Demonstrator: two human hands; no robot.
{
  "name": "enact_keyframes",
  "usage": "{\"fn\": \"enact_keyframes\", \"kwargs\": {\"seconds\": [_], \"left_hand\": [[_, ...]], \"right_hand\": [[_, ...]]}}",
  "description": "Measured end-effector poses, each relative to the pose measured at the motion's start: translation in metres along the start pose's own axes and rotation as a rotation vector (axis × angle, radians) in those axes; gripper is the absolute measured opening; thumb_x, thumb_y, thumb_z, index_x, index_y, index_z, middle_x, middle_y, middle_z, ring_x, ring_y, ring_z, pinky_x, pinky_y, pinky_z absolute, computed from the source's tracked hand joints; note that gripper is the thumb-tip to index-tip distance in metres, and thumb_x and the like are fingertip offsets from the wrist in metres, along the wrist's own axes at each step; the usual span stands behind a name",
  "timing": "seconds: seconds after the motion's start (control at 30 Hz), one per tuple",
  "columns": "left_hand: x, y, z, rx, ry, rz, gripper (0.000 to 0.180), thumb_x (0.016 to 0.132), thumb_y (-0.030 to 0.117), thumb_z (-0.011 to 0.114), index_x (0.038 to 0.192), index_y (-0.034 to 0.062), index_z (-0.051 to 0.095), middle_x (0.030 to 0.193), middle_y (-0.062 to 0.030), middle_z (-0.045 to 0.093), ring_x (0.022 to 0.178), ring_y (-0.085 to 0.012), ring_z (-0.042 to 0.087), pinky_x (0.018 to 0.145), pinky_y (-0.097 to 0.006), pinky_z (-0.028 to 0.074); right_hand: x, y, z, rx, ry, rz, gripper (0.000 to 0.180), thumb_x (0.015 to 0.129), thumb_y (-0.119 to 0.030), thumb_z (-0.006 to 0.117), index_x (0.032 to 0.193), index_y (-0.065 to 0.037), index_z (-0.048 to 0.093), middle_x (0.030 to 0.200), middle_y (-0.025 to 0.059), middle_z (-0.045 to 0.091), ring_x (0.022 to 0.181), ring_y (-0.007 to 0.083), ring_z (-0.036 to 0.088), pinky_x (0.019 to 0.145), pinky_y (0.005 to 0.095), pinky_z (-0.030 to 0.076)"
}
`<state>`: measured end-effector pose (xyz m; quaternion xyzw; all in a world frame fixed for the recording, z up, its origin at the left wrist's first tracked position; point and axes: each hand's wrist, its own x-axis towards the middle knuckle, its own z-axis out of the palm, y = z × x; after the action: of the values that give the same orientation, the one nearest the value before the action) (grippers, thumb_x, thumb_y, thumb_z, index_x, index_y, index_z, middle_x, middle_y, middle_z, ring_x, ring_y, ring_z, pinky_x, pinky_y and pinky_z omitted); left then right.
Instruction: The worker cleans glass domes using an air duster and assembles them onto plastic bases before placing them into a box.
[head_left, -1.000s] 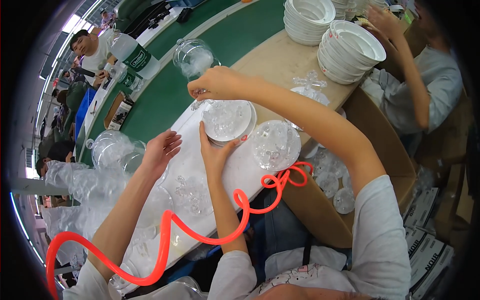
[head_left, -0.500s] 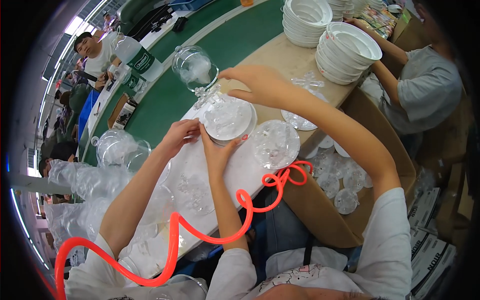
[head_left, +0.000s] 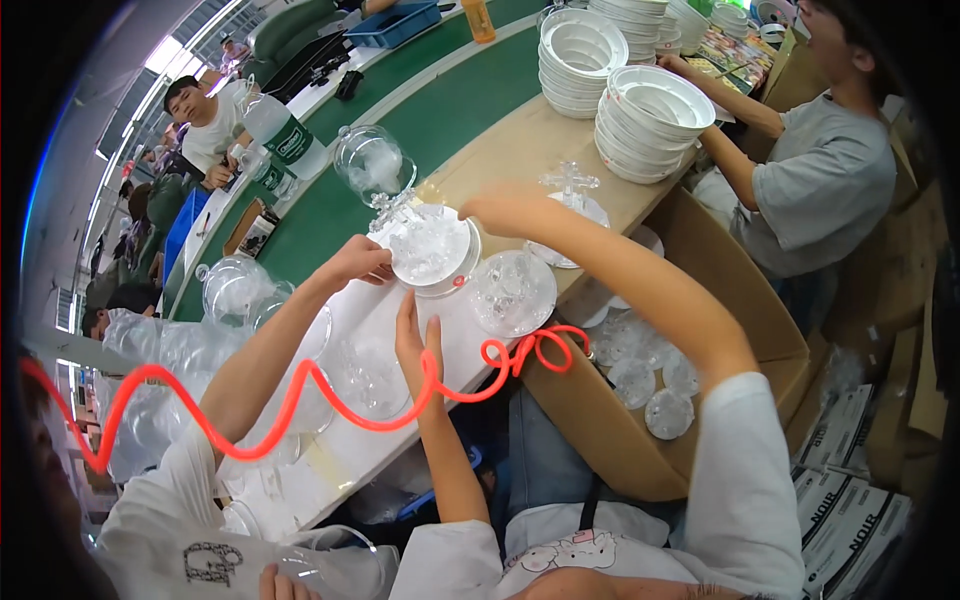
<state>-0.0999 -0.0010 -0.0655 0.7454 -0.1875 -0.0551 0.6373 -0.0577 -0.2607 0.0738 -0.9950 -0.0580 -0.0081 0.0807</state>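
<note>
A round white base [head_left: 468, 272] with clear plastic pieces [head_left: 425, 240] on top sits on the white work surface. My left hand [head_left: 415, 330] is just below its near edge, fingers stretched and thumb apart, holding nothing. At the base's upper right, my right hand [head_left: 495, 212] is bent over; motion blur smears its fingers. A co-worker's hand [head_left: 365, 260], from the left, touches the base's left edge. Close to its right lies a clear round disc [head_left: 512, 293]. Beyond my right hand is another clear disc with a branched clear part [head_left: 570, 195].
A red coiled hose [head_left: 350, 415] crosses in front of my left forearm. Stacked white rings [head_left: 655, 120] stand at the back right, by another person. A cardboard box [head_left: 620, 450] with clear discs is at the right. Clear globes [head_left: 375, 160] and a large bottle [head_left: 285, 130] stand beyond.
My left hand has come off the base's near edge. My right hand has bent downward at the base's upper right. The hose has swung up, and the whole view has shifted.
</note>
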Motion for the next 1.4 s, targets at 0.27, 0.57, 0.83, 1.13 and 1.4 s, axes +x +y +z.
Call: {"fn": "enact_keyframes", "kwargs": {"seconds": [0.27,0.57,0.83,1.13,1.4], "left_hand": [[-0.1,0.12,-0.059,0.046,0.283,-0.017,0.025,0.087,0.001,0.05,0.111,-0.0036,0.056,0.112,-0.0123,0.059,0.107,-0.0178,0.054,0.095,-0.029,0.038],[-0.128,0.18,-0.084,0.082,0.262,0.102,0.022,0.088,0.005,0.05,0.108,-0.0013,0.058,0.092,-0.011,0.061,0.084,-0.0177,0.06,0.075,-0.027,0.047],[0.195,0.109,-0.152,0.557,-0.531,-0.531,0.021,0.078,0.012,0.054,0.087,-0.0067,0.059,0.089,-0.0129,0.061,0.075,-0.0234,0.063,0.07,-0.034,0.055],[0.187,0.084,-0.146,0.121,-0.224,-0.953,0.015,0.073,0.006,0.059,0.082,-0.0042,0.051,0.089,-0.0171,0.053,0.08,-0.0283,0.058,0.072,-0.042,0.056],[0.18,0.099,-0.144,0.32,-0.248,-0.805,0.021,0.076,0.005,0.058,0.094,-0.0054,0.055,0.08,-0.012,0.06,0.069,-0.0202,0.062,0.06,-0.027,0.055]], "right_hand": [[0.055,-0.043,-0.002,0.029,0.08,-0.041,0.025,0.078,-0.009,0.052,0.099,-0.015,0.065,0.093,0.0107,0.064,0.091,0.0293,0.06,0.077,0.0385,0.047],[-0.082,-0.023,-0.073,0.086,0.394,-0.034,0.022,0.08,-0.007,0.049,0.097,-0.013,0.063,0.081,0.0083,0.064,0.077,0.0281,0.061,0.065,0.0377,0.047],[-0.169,-0.064,-0.068,0.379,0.565,-0.063,0.025,0.078,-0.003,0.058,0.101,-0.012,0.065,0.067,0.0103,0.058,0.051,0.0221,0.053,0.049,0.0287,0.043],[-0.251,0.024,-0.064,0.369,0.587,0.36,0.02,0.079,-0.01,0.058,0.098,-0.011,0.064,0.075,0.0096,0.062,0.06,0.0192,0.06,0.056,0.0298,0.047],[-0.12,0.156,-0.107,-0.313,0.682,0.116,0.017,0.081,-0.019,0.055,0.094,-0.014,0.064,0.091,0.0078,0.063,0.096,0.0269,0.057,0.079,0.0376,0.046]]}}
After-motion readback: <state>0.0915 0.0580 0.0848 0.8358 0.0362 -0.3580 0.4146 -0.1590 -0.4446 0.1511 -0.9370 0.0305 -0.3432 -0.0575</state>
